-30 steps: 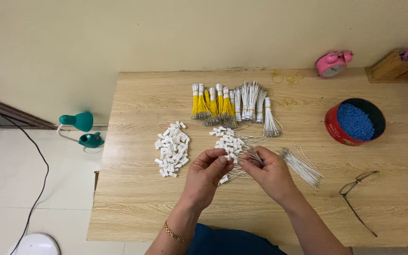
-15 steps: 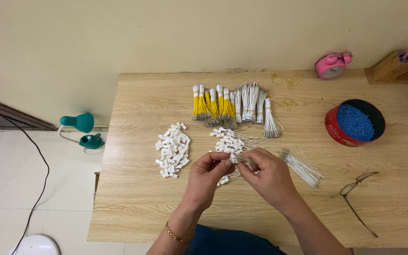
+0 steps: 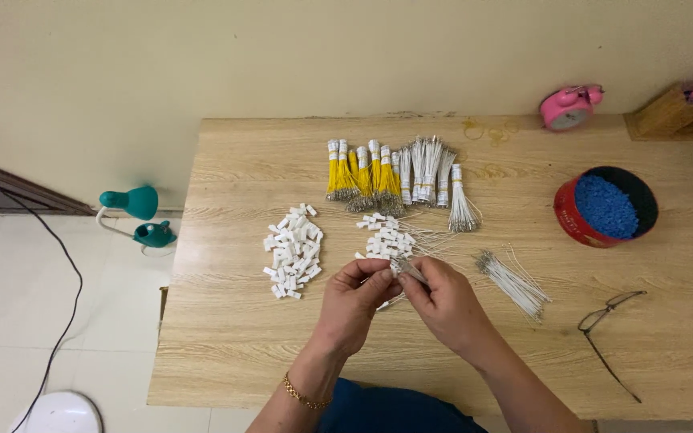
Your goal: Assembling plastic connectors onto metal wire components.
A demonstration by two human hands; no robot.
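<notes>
My left hand (image 3: 356, 303) and my right hand (image 3: 441, 301) meet over the wooden table (image 3: 234, 345), fingertips pinched together. Between them I hold a small white connector with thin white wires (image 3: 405, 269); which hand grips which part is hard to tell. Just beyond my fingers lies a loose heap of white connectors with wires (image 3: 391, 236). A second pile of white plastic connectors (image 3: 293, 250) lies to the left. Loose white wires (image 3: 513, 279) lie to the right of my right hand.
Bundles of yellow wires (image 3: 358, 178) and white wires (image 3: 435, 175) lie further back. A red tin of blue beads (image 3: 605, 207) stands at the right, eyeglasses (image 3: 609, 321) near the front right. A pink alarm clock (image 3: 569, 106), a wooden box (image 3: 675, 112), a green lamp (image 3: 134, 212) off the left edge.
My hands have stayed in the same spot; the fingers shifted slightly as they work the connector and wires.
</notes>
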